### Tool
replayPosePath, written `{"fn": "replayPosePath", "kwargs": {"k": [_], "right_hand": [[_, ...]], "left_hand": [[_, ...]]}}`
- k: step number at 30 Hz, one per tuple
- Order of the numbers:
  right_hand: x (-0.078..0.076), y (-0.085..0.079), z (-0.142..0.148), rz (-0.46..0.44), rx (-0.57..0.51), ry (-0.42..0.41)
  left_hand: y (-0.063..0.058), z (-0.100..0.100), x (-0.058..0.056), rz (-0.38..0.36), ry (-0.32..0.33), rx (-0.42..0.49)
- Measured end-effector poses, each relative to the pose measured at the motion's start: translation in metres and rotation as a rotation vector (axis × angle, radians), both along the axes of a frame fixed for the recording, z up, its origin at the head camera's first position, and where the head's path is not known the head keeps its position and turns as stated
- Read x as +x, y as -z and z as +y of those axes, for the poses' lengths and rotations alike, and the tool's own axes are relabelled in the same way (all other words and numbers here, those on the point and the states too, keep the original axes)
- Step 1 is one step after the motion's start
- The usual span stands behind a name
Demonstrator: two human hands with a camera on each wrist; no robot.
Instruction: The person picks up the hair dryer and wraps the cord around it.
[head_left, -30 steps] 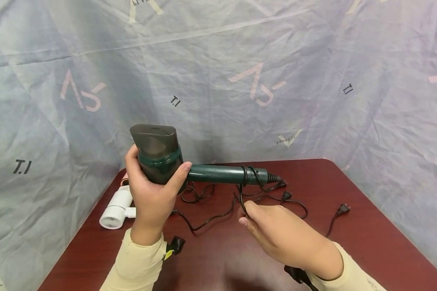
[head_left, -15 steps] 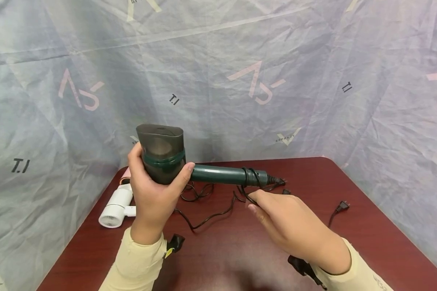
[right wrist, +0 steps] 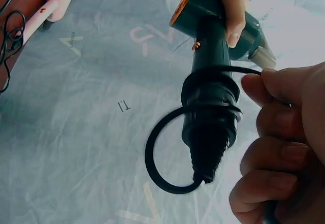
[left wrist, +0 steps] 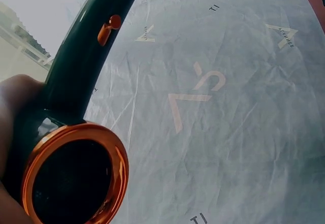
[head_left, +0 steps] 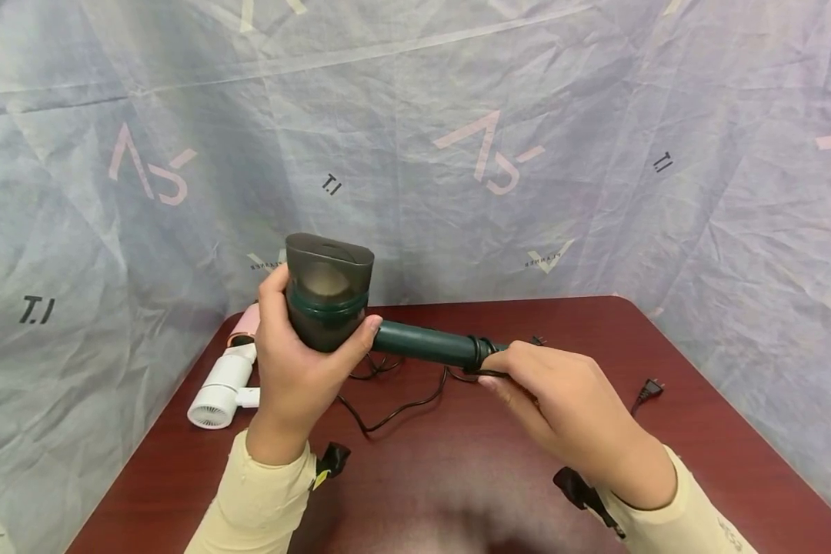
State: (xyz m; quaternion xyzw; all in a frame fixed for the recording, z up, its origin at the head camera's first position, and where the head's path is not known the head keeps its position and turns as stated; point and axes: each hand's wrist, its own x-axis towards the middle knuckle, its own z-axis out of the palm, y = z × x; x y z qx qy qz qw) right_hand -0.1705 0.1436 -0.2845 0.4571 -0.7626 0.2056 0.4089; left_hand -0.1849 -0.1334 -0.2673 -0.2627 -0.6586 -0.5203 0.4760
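Note:
A dark green hair dryer (head_left: 425, 344) is held above the table, its smoky flat nozzle (head_left: 328, 265) pointing up. My left hand (head_left: 296, 385) grips it round the barrel, thumb by the base of the handle. The left wrist view shows its copper-coloured rear ring (left wrist: 122, 165) and a slider switch (left wrist: 109, 30) on the handle. Black cord (right wrist: 152, 150) loops round the handle's end, just above the ribbed strain relief (right wrist: 207, 155). Beside those loops my right hand (head_left: 575, 404) pinches the cord between thumb and forefinger, other fingers curled; it covers the handle's tip in the head view.
On the table's left lie a white hair dryer (head_left: 216, 396) and, behind it, a pink one (head_left: 245, 325). Black cord (head_left: 395, 415) trails across the red-brown table (head_left: 415, 485). A two-pin plug (head_left: 652, 387) lies at the right. Grey cloth (head_left: 402, 154) hangs around.
My right hand has moved up and right to the handle's end, drawing the cord close against it. The left hand and the hair dryer have shifted right, the handle tilting down slightly.

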Motion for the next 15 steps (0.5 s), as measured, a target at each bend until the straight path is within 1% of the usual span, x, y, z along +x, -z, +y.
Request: {"fn": "replayPosePath", "kwargs": {"k": [3,5,7,12,15], "right_hand": [[-0.001,-0.002,0.001,0.003,-0.025,-0.002],[-0.002,-0.003,0.002,-0.011,-0.031,0.002],[-0.003,-0.003,0.003,-0.038,-0.029,-0.002],[-0.006,-0.001,0.007,-0.134,-0.027,-0.055],[-0.009,0.0,0.008,-0.168,-0.029,-0.078]], "left_hand": [[0.0,0.0,0.0,-0.017,-0.012,-0.018],[0.001,-0.001,-0.001,-0.026,-0.015,-0.03],[0.003,-0.002,-0.004,-0.034,-0.017,-0.042],[0.013,-0.008,-0.014,-0.072,-0.022,-0.059],[0.014,-0.01,-0.015,-0.095,-0.028,-0.067]]}}
